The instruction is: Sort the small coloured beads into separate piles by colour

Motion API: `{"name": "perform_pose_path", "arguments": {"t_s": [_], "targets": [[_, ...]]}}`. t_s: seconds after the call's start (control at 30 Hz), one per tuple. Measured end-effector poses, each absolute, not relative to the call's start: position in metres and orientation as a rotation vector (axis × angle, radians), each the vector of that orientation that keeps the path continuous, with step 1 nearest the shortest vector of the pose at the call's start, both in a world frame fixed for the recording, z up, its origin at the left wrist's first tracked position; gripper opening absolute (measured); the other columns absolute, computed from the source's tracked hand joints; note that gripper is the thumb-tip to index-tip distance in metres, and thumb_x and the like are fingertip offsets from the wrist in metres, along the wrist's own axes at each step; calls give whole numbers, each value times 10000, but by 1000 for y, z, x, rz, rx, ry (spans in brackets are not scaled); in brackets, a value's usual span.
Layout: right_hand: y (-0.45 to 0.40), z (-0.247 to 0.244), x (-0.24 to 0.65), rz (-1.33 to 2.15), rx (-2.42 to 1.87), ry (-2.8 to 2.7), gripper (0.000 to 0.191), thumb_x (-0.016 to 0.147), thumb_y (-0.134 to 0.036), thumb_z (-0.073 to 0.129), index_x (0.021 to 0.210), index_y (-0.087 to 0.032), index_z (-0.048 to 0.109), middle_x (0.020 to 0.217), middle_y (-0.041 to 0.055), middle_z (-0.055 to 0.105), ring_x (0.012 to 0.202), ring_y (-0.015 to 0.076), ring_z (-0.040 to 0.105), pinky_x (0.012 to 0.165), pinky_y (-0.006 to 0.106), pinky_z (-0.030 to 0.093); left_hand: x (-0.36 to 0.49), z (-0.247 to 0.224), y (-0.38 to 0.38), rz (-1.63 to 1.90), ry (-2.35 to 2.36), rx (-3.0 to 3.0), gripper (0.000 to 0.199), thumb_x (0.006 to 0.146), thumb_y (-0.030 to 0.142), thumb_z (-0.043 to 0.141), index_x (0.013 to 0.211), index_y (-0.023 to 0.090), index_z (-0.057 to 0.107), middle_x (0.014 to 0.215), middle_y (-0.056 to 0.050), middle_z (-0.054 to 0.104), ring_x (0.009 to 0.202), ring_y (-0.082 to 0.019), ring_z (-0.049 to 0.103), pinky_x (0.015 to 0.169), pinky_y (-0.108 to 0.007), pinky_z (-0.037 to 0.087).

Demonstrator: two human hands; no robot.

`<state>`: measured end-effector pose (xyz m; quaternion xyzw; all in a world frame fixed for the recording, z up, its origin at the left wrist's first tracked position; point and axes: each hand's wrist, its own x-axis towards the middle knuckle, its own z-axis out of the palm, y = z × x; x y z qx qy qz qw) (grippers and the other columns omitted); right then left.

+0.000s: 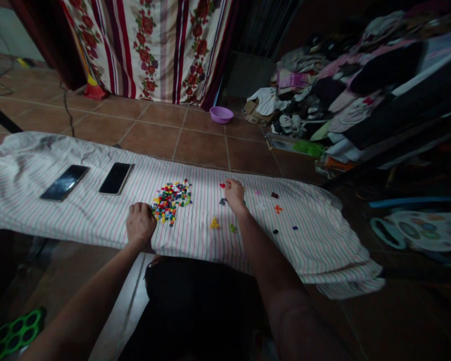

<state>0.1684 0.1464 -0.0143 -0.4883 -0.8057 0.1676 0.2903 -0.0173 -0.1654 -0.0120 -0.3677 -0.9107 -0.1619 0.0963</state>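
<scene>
A pile of small multicoloured plastic beads (172, 199) lies on a striped cloth. My left hand (141, 222) rests palm down at the pile's left edge, its fingers curled and their tips partly hidden. Farther right, my right hand (234, 193) is lowered with fingers pinched beside a few red beads (222, 185); whatever is between the fingertips is hidden. Around it sit small groups sorted by colour: grey beads (222, 201), yellow beads (214, 223), lime green beads (233, 228), orange beads (278, 209), dark red beads (274, 195), white beads (261, 206) and pink beads (257, 192).
Two phones, a dark phone (65, 183) and another phone (116, 179), lie left of the pile. Black beads (275, 231) and blue beads (295, 228) sit nearer the right end. Beyond the cloth, a purple basin (221, 115) stands on the tiled floor near heaped clothes (311, 80).
</scene>
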Motion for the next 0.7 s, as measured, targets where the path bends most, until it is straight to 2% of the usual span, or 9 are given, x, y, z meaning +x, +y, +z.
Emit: {"name": "perform_pose_path", "arguments": {"t_s": [0.4, 0.7], "targets": [[57, -4, 112, 697, -815, -2429, 281, 887, -129, 516, 992, -233, 755, 992, 48, 714, 921, 184, 650, 873, 300, 506, -16, -14, -166, -493, -2676, -1079, 167, 878, 180, 434, 888, 201, 599, 931, -133, 589, 985, -297, 513, 807, -413, 417], [25, 4, 80, 656, -868, -2679, 287, 946, -193, 532, 1143, -230, 737, 1112, 85, 649, 1038, 197, 622, 932, 289, 478, -16, -13, -165, -454, -2667, -1081, 160, 887, 178, 446, 887, 186, 605, 923, -129, 599, 970, -287, 511, 816, -404, 414]]}}
